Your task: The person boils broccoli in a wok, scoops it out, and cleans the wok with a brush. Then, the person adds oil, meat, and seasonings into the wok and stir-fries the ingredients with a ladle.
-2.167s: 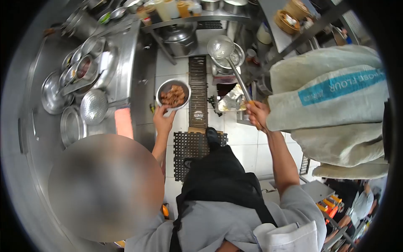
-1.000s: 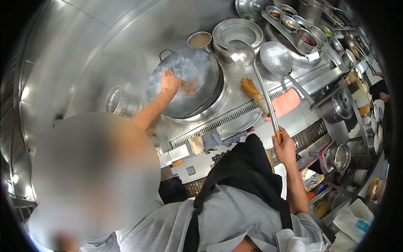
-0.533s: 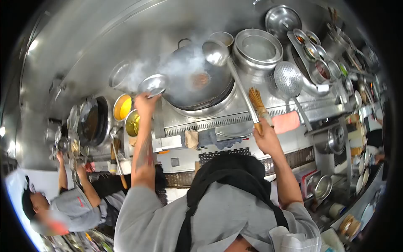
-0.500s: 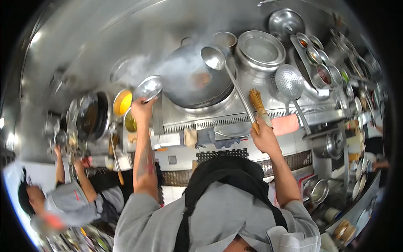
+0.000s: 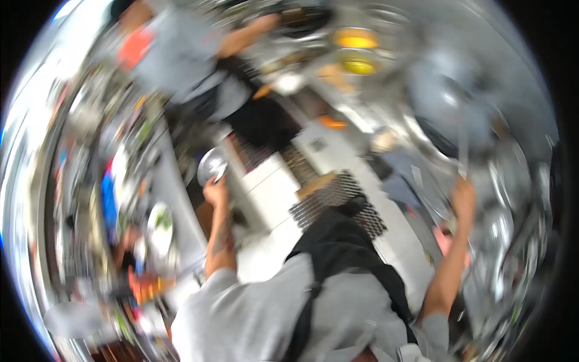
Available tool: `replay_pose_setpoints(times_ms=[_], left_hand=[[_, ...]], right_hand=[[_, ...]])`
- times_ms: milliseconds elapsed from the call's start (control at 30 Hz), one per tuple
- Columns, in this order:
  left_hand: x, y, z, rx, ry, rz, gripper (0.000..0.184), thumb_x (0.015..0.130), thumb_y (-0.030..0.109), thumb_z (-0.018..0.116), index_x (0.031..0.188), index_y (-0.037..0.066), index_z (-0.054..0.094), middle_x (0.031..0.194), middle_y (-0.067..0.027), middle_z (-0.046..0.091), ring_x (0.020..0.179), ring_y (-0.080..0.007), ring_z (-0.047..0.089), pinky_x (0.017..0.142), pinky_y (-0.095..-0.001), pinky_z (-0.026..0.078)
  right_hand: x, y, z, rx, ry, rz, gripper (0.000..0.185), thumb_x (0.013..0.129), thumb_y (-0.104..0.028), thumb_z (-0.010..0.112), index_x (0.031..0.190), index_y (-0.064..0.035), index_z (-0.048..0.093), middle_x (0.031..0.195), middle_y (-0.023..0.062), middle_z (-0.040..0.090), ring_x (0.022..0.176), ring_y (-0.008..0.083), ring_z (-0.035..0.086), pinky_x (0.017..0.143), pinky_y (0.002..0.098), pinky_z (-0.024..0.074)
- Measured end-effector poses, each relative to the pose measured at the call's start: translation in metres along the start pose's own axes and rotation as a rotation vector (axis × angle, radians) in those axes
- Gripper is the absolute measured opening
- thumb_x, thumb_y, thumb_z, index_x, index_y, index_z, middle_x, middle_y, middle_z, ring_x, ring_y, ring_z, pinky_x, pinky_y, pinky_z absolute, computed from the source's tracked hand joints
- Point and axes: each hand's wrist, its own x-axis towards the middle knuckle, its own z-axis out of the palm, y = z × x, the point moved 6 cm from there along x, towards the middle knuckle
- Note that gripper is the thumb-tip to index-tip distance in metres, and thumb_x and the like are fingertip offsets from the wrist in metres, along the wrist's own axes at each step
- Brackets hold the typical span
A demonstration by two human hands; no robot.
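My left hand [image 5: 216,192] is closed on the rim of a small shiny metal bowl [image 5: 209,164], held out over the gap beside the opposite counter. Motion blur hides what is in the bowl. At the right, my right hand [image 5: 463,198] grips the handle of a long ladle [image 5: 462,148]. The ladle's far end reaches over a dark wok [image 5: 440,137] on the stove, smeared by blur and steam.
Two containers of yellow liquid, one upper [image 5: 356,39] and one lower [image 5: 360,63], stand left of the wok. A co-worker [image 5: 181,63] is at the upper left. An oval plate [image 5: 160,230] with green food sits on the counter [image 5: 180,187]. A perforated black mat [image 5: 341,199] lies on the floor.
My view has swung round toward the opposite counter. My left hand has carried the metal bowl away from the wok toward that counter. The right hand still holds the ladle by the stove.
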Motion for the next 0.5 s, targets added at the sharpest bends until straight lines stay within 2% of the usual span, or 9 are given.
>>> replay_pose_setpoints(times_ms=[33, 67, 100, 200, 267, 300, 333, 400, 500], left_hand=[[-0.009, -0.02, -0.031, -0.023, 0.086, -0.167, 0.04, 0.069, 0.033, 0.083, 0.095, 0.004, 0.075, 0.082, -0.0172, 0.072, 0.076, -0.0303, 0.068, 0.075, -0.0398, 0.053], [-0.004, -0.066, -0.042, 0.033, 0.154, -0.208, 0.035, 0.069, 0.03, 0.082, 0.093, 0.005, 0.076, 0.083, -0.0174, 0.072, 0.079, -0.0333, 0.069, 0.077, -0.0404, 0.053], [0.002, -0.112, -0.049, 0.029, 0.242, -0.204, 0.031, 0.069, 0.028, 0.081, 0.09, 0.005, 0.076, 0.083, -0.0172, 0.072, 0.079, -0.0349, 0.069, 0.076, -0.0399, 0.053], [-0.013, -0.165, -0.103, 0.014, 0.303, -0.418, 0.027, 0.071, 0.025, 0.079, 0.087, 0.004, 0.075, 0.086, -0.0167, 0.072, 0.083, -0.0317, 0.069, 0.079, -0.0423, 0.053], [-0.018, -0.187, -0.133, 0.115, 0.353, -0.489, 0.025, 0.074, 0.024, 0.077, 0.089, 0.004, 0.073, 0.091, -0.0165, 0.071, 0.087, -0.0312, 0.069, 0.081, -0.0427, 0.052], [-0.024, -0.192, -0.141, 0.153, 0.354, -0.485, 0.028, 0.075, 0.024, 0.076, 0.092, 0.004, 0.071, 0.094, -0.0175, 0.07, 0.089, -0.0323, 0.068, 0.083, -0.0433, 0.052], [-0.027, -0.193, -0.145, 0.182, 0.341, -0.468, 0.031, 0.075, 0.025, 0.076, 0.096, 0.004, 0.068, 0.098, -0.0184, 0.069, 0.092, -0.0334, 0.066, 0.084, -0.0438, 0.052], [-0.037, -0.178, -0.126, 0.204, 0.304, -0.42, 0.037, 0.077, 0.027, 0.075, 0.103, 0.003, 0.064, 0.104, -0.0203, 0.066, 0.097, -0.0355, 0.064, 0.086, -0.045, 0.051], [-0.052, -0.145, -0.097, 0.248, 0.368, -0.445, 0.047, 0.079, 0.03, 0.073, 0.114, 0.003, 0.057, 0.114, -0.0232, 0.061, 0.104, -0.0388, 0.061, 0.09, -0.0466, 0.05]], right_hand=[[-0.007, 0.019, 0.01, 0.182, 0.004, 0.099, 0.023, 0.096, -0.019, 0.05, 0.105, 0.0007, 0.06, 0.069, 0.0186, 0.063, 0.065, 0.0364, 0.062, 0.058, 0.0453, 0.0482], [-0.009, 0.032, 0.017, 0.479, -0.408, 0.499, 0.027, 0.097, -0.019, 0.052, 0.114, 0.0014, 0.057, 0.068, 0.0127, 0.059, 0.057, 0.026, 0.059, 0.051, 0.0388, 0.0468], [-0.004, 0.057, 0.038, 0.572, -0.478, 0.492, 0.034, 0.094, -0.017, 0.056, 0.122, 0.002, 0.055, 0.072, 0.0106, 0.058, 0.054, 0.0193, 0.055, 0.048, 0.0337, 0.0463], [0.008, 0.067, 0.049, 0.292, -0.308, 0.315, 0.036, 0.093, -0.018, 0.058, 0.122, 0.0024, 0.056, 0.077, 0.0145, 0.062, 0.059, 0.0227, 0.059, 0.056, 0.0364, 0.051], [0.006, 0.108, 0.059, 0.129, 0.024, 0.041, 0.038, 0.093, -0.022, 0.056, 0.121, 0.003, 0.057, 0.087, 0.0182, 0.067, 0.075, 0.0312, 0.065, 0.071, 0.0413, 0.053], [0.005, 0.09, 0.056, 0.017, -0.141, 0.083, 0.039, 0.094, -0.027, 0.053, 0.119, 0.0025, 0.059, 0.105, 0.023, 0.066, 0.095, 0.0396, 0.064, 0.085, 0.0454, 0.0502], [0.005, 0.093, 0.092, -0.745, -0.203, -0.431, 0.039, 0.094, -0.029, 0.05, 0.116, 0.0016, 0.061, 0.11, 0.0243, 0.065, 0.101, 0.0418, 0.062, 0.087, 0.0465, 0.0493], [0.012, 0.033, 0.033, -0.152, -0.152, 0.224, 0.032, 0.09, -0.02, 0.049, 0.103, 0.0032, 0.066, 0.105, 0.0273, 0.065, 0.098, 0.0427, 0.062, 0.086, 0.0501, 0.048], [0.024, 0.034, 0.017, 0.11, -0.21, 0.552, 0.031, 0.091, -0.023, 0.05, 0.103, 0.0028, 0.064, 0.098, 0.0292, 0.066, 0.097, 0.0448, 0.062, 0.085, 0.0532, 0.0475]])
